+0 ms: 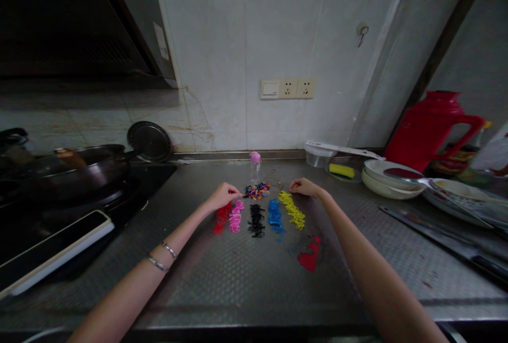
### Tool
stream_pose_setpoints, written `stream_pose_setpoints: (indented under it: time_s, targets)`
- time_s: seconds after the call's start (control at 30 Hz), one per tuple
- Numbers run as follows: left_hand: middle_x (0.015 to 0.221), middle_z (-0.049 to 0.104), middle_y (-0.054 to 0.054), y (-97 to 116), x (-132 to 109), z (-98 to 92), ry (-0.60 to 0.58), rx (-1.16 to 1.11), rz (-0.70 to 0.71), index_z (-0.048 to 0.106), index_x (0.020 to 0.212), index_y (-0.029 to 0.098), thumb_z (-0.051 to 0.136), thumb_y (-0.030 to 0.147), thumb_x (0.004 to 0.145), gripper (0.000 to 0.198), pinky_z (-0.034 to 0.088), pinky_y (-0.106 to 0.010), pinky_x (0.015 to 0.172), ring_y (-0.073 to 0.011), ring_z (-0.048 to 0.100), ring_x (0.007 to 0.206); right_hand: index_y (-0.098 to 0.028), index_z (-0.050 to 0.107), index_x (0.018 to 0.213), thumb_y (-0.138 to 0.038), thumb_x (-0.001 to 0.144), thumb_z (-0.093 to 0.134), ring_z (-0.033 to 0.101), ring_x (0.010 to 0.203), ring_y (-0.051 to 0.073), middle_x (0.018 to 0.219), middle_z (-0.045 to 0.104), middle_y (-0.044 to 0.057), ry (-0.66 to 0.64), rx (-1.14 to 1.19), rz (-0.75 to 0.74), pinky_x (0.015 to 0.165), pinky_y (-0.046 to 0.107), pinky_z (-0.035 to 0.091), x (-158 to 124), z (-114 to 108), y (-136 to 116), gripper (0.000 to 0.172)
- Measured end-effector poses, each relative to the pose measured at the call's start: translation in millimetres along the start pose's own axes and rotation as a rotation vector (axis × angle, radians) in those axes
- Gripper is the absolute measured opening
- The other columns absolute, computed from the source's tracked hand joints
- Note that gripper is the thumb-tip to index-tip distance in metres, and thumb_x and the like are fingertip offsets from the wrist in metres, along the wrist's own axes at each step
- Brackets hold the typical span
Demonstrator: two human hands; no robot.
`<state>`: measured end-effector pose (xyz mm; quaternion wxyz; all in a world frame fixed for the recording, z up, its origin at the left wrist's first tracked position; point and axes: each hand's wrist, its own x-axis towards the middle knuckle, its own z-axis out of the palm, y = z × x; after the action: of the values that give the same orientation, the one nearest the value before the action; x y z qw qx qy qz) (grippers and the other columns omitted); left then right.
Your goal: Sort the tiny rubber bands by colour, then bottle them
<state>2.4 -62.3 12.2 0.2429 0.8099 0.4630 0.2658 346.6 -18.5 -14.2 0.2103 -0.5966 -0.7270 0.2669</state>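
Mixed bands [257, 191] lie just before a clear, pink-capped bottle [255, 171].

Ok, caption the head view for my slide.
Left hand and right hand flank a mixed pile of small colourful pieces, beyond five single-colour rows on a metal counter.

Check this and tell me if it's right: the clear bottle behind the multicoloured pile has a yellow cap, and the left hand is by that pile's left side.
Not quite: the cap is pink, not yellow, as the head view shows. The clear bottle is behind the multicoloured pile, and the left hand is by that pile's left side.
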Motion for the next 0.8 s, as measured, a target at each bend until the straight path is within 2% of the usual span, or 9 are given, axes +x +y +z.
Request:
stream_pose_setpoints:
  time_s: [0.37,0.53,0.67,0.73,0.8]
  targets:
    - [0.074,0.070,-0.008,-7,-2,4.2,-0.050,0.135,-0.021,0.072,0.078,0.012,0.052,0.038,0.075,0.033,0.041,-0.023,0.063,-0.0147,0.059,0.065,-0.013,0.066,0.075,-0.019,0.066,0.054,0.057,0.062,0.012,0.066,0.065,0.001,0.034,-0.006,0.015,0.059,0.020,0.042,-6,2,-7,0.016]
    - [0.077,0.070,-0.008,-9,-3,-1.6,-0.013,0.129,-0.005,0.072,0.081,0.012,0.052,0.039,0.075,0.035,0.041,-0.024,0.065,-0.0153,0.059,0.066,-0.012,0.066,0.078,-0.015,0.070,0.053,0.056,0.064,0.012,0.071,0.065,0.003,0.036,-0.186,0.003,0.058,0.019,0.040,-6,2,-14,0.015]
    - [0.077,0.070,-0.009,-12,-5,-11.6,0.038,0.106,-0.028,0.072,0.082,0.011,0.051,0.040,0.075,0.036,0.041,-0.024,0.065,-0.0159,0.059,0.066,-0.012,0.065,0.094,-0.012,0.072,0.050,0.057,0.070,0.013,0.080,0.067,0.006,0.104,-0.339,-0.067,0.061,0.019,0.039,-11,9,-39,0.026]
    - [0.076,0.070,-0.008,-16,-6,-16.8,0.058,0.088,-0.047,0.072,0.081,0.011,0.051,0.039,0.075,0.036,0.041,-0.024,0.065,-0.0162,0.059,0.067,-0.014,0.064,0.102,-0.014,0.076,0.047,0.058,0.074,0.014,0.086,0.066,0.007,0.136,-0.353,-0.156,0.064,0.019,0.040,-15,16,-59,0.031]
    - [0.074,0.069,-0.007,-20,-6,-20.8,0.073,0.074,-0.057,0.072,0.080,0.011,0.051,0.039,0.074,0.035,0.041,-0.024,0.065,-0.0164,0.059,0.068,-0.018,0.061,0.109,-0.014,0.077,0.046,0.059,0.079,0.014,0.093,0.066,0.006,0.108,-0.365,-0.275,0.068,0.020,0.040,-20,25,-82,0.035]
